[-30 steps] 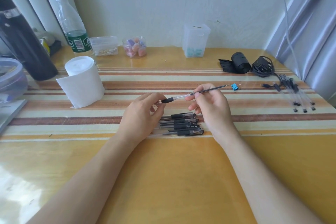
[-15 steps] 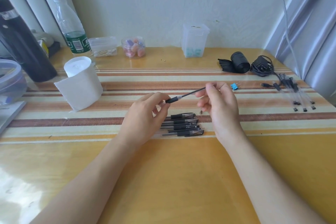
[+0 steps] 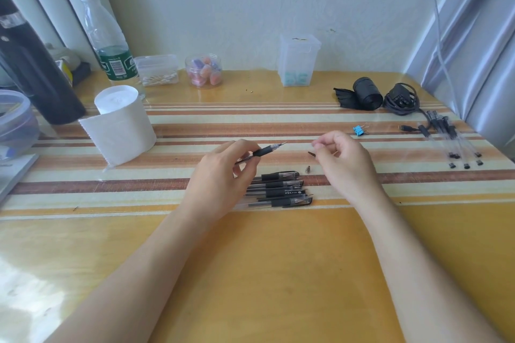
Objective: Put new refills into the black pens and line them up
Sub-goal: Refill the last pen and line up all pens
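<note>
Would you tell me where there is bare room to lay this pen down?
Bare: the yellow tabletop nearer you than the pen row; also the stripes between the right hand and the refills. Crowded: beside the row, where a loose tip lies, and the back edge.

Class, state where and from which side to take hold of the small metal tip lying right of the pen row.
Probably pinch the metal tip across its sides from above: it is tiny, lies flat, and the pen row sits close on its left.
</note>
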